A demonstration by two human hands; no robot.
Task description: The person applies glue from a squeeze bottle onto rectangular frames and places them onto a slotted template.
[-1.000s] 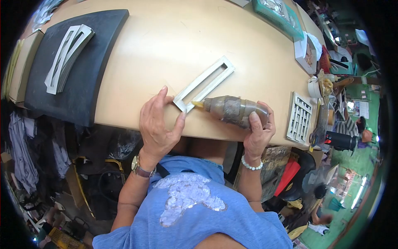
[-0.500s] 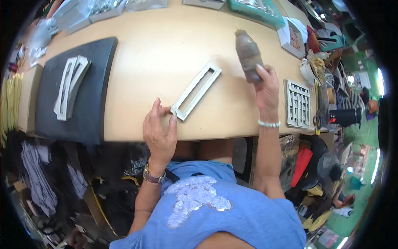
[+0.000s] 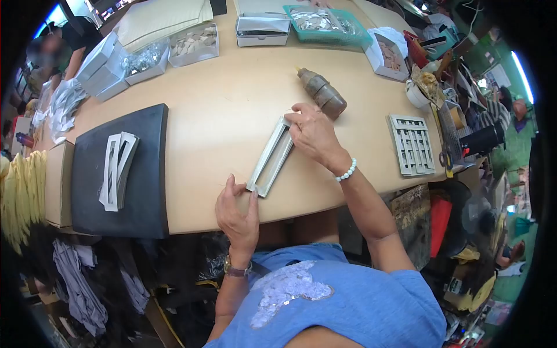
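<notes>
A narrow pale rectangular frame [image 3: 268,159] with a long slot lies slantwise on the table before me. At its near end, my left hand [image 3: 238,220] holds the corner between thumb and fingers. My right hand [image 3: 316,136] is closed on the far end, its fingertips partly hiding that corner. Just beyond the right hand, a brown squeeze bottle [image 3: 322,94] with a yellowish tip lies on its side.
On the left, similar frames [image 3: 120,168] are stacked on a black board [image 3: 152,174]. A slatted pale panel [image 3: 413,145] lies at the right. Boxes of small parts [image 3: 194,47] and a green tray [image 3: 348,37] line the back. A person [image 3: 75,43] is at the far left.
The bottle has left my right hand and now lies on the table. That hand has moved left to the frame's far end. The view has shifted, showing more of the table's back.
</notes>
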